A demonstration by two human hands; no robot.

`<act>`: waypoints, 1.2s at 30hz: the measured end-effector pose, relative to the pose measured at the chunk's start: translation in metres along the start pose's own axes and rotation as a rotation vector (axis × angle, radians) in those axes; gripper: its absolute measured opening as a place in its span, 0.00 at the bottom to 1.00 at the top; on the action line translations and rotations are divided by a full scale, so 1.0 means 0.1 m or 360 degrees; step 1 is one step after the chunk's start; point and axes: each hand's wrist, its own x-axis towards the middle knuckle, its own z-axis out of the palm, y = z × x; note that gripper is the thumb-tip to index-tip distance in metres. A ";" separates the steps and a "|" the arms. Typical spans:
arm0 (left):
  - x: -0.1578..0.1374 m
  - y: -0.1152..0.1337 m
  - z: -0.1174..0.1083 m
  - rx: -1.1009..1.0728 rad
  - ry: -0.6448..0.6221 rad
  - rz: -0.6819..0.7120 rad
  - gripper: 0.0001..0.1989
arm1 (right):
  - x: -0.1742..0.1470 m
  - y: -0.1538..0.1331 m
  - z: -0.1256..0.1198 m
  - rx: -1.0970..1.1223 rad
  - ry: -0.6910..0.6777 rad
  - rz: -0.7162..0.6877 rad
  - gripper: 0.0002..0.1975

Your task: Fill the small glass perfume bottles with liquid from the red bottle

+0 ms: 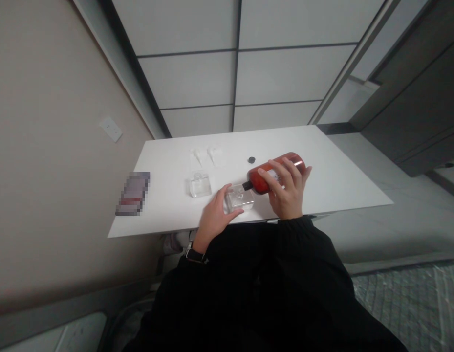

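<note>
On the white table (168, 205), my left hand (215, 213) is closed around the side of a clear glass bottle (243, 201). My right hand (286, 188) grips a large reddish-brown bottle (259, 180) with a pale label, tipped so that its black neck (248, 186) points down at the clear bottle's mouth. Whether liquid is flowing is too fine to see. A second clear glass bottle (200, 186) stands left of my left hand. Behind the hands lies a small round black cap (251, 160).
Two small whitish pieces, a left one (196, 155) and a right one (212, 154), lie toward the table's back. A blurred-out flat item (133, 194) is at the left edge. White panelled doors (197, 80) rise behind the table; a wall with a socket (111, 129) is left.
</note>
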 end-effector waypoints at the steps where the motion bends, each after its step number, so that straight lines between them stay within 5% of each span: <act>1: 0.00 0.00 0.00 0.0001 -0.0003 0.0004 0.40 | 0.00 0.00 0.00 0.0003 0.0018 -0.0015 0.29; 36: 0.00 0.02 0.00 0.0024 -0.0002 0.0001 0.40 | 0.07 0.04 -0.05 -0.0075 -0.0036 -0.0017 0.31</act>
